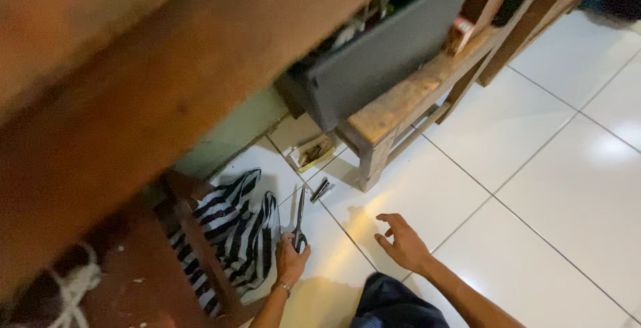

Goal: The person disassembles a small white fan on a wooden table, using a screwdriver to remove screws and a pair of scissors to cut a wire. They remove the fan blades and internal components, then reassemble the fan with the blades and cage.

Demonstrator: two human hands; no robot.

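My left hand [291,260] grips the handles of a pair of scissors [299,218], whose blades point away along the white tiled floor [521,168]. Just left of that hand lies a black-and-white striped plastic bag [234,228]. My right hand [402,241] hovers over the tiles with its fingers spread and curled, holding nothing. A few small dark metal pieces [320,190] lie on the floor beyond the scissor tips. A small open cardboard box [312,152] with bits inside sits further back.
A wooden bench leg [372,161] stands just behind the small parts, with a dark grey bin [380,54] on the bench. A thick wooden beam [133,101] fills the upper left. White rope [77,281] lies at the lower left on a reddish wooden frame.
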